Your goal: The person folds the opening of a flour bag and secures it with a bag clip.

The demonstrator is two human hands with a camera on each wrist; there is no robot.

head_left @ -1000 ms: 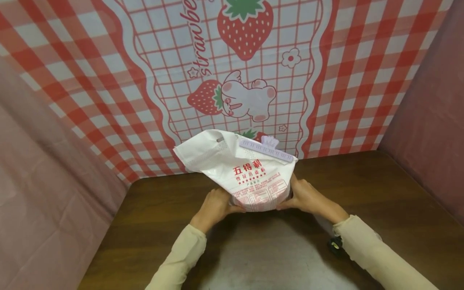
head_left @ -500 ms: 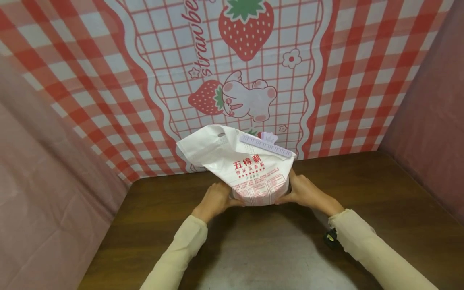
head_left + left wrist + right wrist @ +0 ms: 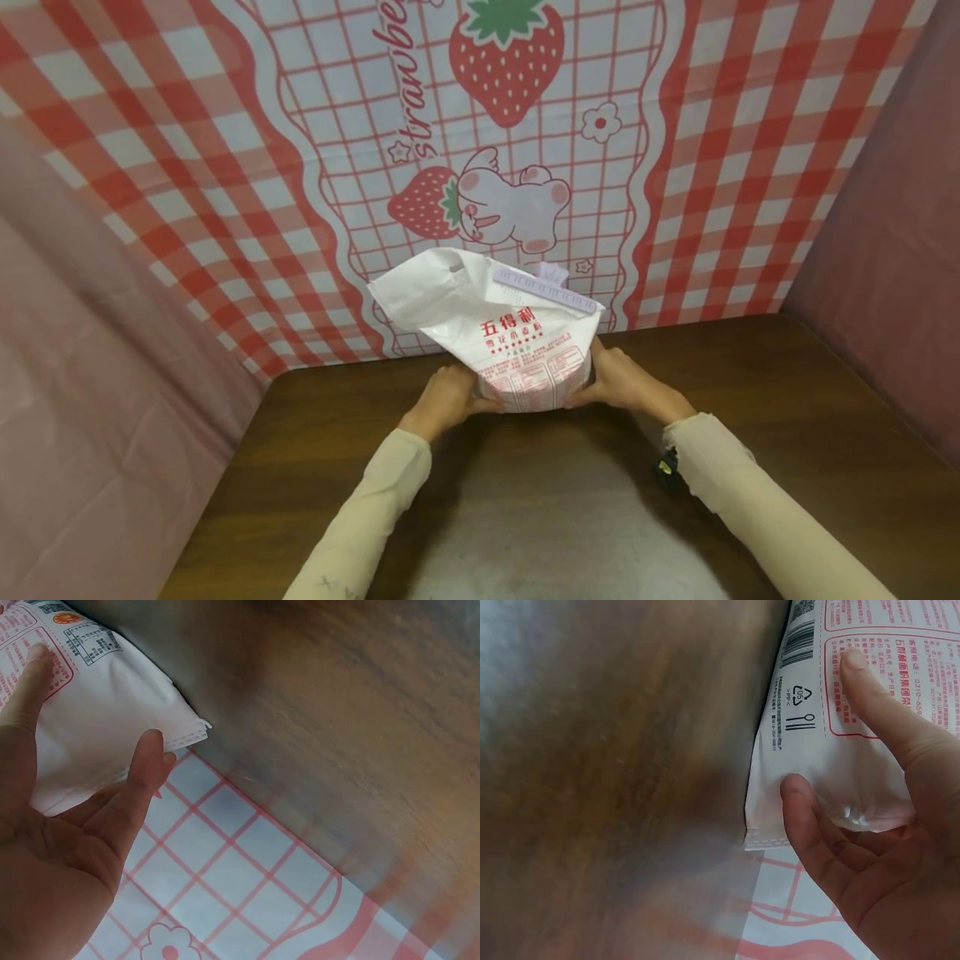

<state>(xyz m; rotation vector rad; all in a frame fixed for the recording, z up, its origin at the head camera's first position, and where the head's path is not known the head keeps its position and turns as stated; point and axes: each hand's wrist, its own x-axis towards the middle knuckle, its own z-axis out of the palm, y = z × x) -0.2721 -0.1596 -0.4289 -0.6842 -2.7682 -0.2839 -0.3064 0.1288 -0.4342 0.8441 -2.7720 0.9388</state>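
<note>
A white bag of wheat flour with red print stands upright near the back of the table in the head view. A lilac ruler-like sealing clip spans the right part of its folded top, while the left top corner flops outward. My left hand grips the bag's lower left side, and my right hand grips the lower right side. In the left wrist view the thumb lies on the printed front and the fingers reach round the side. The right wrist view shows the right thumb likewise on the print.
Close behind the bag hangs a red-and-white checked cloth with strawberries and a rabbit. Pink curtains flank the brown wooden table on both sides. A small dark object shows under the right wrist.
Both hands have moved the flour bag a little further back, toward the cloth. Their grip on it looks the same.
</note>
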